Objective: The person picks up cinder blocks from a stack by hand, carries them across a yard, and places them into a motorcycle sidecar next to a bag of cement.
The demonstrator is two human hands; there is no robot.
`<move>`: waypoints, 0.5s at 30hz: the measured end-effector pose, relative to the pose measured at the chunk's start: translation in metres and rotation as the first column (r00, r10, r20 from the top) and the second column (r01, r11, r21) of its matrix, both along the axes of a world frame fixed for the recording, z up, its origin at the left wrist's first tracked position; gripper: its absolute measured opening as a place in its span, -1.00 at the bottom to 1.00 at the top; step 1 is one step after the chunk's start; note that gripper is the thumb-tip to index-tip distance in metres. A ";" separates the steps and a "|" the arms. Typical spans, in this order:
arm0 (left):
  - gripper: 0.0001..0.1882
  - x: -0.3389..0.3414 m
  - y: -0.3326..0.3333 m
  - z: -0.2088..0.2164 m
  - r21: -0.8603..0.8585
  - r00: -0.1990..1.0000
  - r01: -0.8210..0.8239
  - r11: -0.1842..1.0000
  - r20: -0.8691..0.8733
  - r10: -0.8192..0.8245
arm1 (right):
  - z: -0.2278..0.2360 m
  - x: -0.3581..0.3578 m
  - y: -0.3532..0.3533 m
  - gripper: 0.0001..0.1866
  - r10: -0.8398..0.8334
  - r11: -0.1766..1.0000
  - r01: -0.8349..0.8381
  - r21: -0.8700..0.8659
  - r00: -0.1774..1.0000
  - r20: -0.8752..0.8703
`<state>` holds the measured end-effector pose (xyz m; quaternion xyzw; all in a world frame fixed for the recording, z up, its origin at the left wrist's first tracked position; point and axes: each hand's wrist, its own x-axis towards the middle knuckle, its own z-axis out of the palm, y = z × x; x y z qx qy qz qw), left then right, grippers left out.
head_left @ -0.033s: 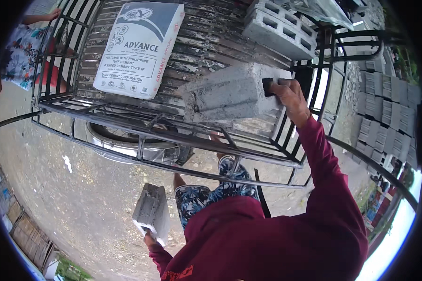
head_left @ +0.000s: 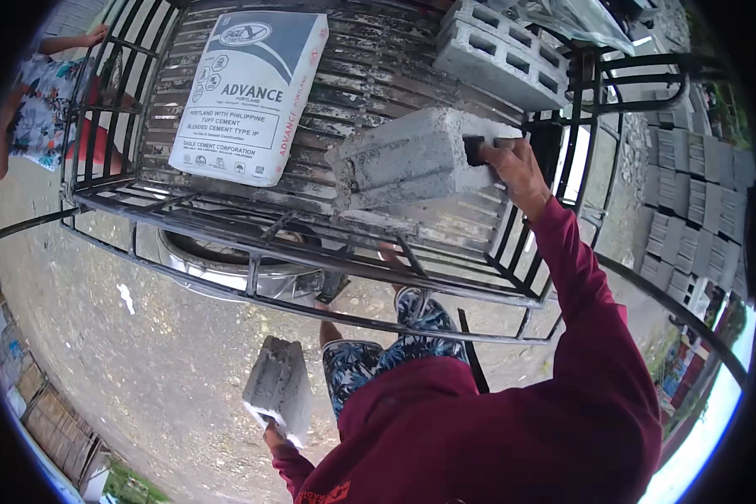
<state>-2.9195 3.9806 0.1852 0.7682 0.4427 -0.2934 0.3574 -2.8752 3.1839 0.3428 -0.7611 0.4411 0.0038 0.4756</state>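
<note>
Gripped through a hole in its end, a grey hollow concrete block (head_left: 403, 164) is in my right hand (head_left: 519, 176), low over the slatted bed of a metal cart. My left hand (head_left: 279, 438) is closed on the end of a second concrete block (head_left: 279, 382), which hangs tilted above the ground beside my legs. Some fingers of both hands are hidden inside the blocks. A white and blue cement bag (head_left: 248, 101) lies on the bed, left of the right-hand block. More concrete blocks (head_left: 500, 59) sit at the bed's far right corner.
Black metal rails (head_left: 252, 260) edge the cart on the near side, with a wheel (head_left: 227, 260) below them. Another person (head_left: 50, 101) stands at the far left, a hand on the side rail. Stacked concrete blocks (head_left: 697, 185) stand on the ground at the right.
The view has shifted slightly, and both blocks appear a little farther right. My grip on each is the same. The person at the left has changed arm position.
</note>
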 end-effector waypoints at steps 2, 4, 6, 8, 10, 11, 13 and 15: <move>-0.79 -0.023 -0.041 0.025 -0.012 0.974 -0.220 0.975 -0.056 0.219 | -0.049 -0.007 -0.061 -0.56 -0.028 0.991 0.022 -0.136 0.999 -0.042; -0.74 -0.027 -0.106 0.059 0.002 0.979 -0.201 0.980 -0.046 0.201 | -0.089 -0.011 -0.113 -0.53 -0.193 0.979 0.185 -0.084 0.977 -0.095; -0.83 -0.038 -0.091 0.055 -0.120 0.979 -0.203 0.972 -0.059 0.198 | -0.140 -0.018 -0.167 -0.51 -0.218 0.958 0.204 -0.201 0.974 -0.054; -0.77 -0.071 -0.093 0.053 -0.193 0.951 -0.300 0.934 0.011 0.308 | -0.152 -0.001 -0.203 -0.49 -0.296 0.915 0.208 -0.346 0.928 -0.224; -0.71 -0.084 -0.101 0.057 -0.234 0.961 -0.260 0.937 0.034 0.275 | -0.170 -0.002 -0.224 -0.44 -0.203 0.911 0.064 -0.408 0.930 -0.307; -0.65 -0.090 -0.106 0.059 -0.278 0.971 -0.212 0.937 0.051 0.235 | -0.182 -0.001 -0.236 -0.44 -0.199 0.912 0.064 -0.405 0.932 -0.301; -0.68 -0.086 -0.120 0.068 -0.251 0.989 -0.049 0.967 0.121 0.081 | -0.227 -0.012 -0.245 -0.34 -0.433 0.849 0.186 -0.494 0.781 -0.450; -0.73 -0.089 -0.153 0.077 -0.103 0.969 0.212 0.972 0.150 -0.196 | -0.238 -0.008 -0.268 -0.33 -0.440 0.842 0.176 -0.510 0.772 -0.459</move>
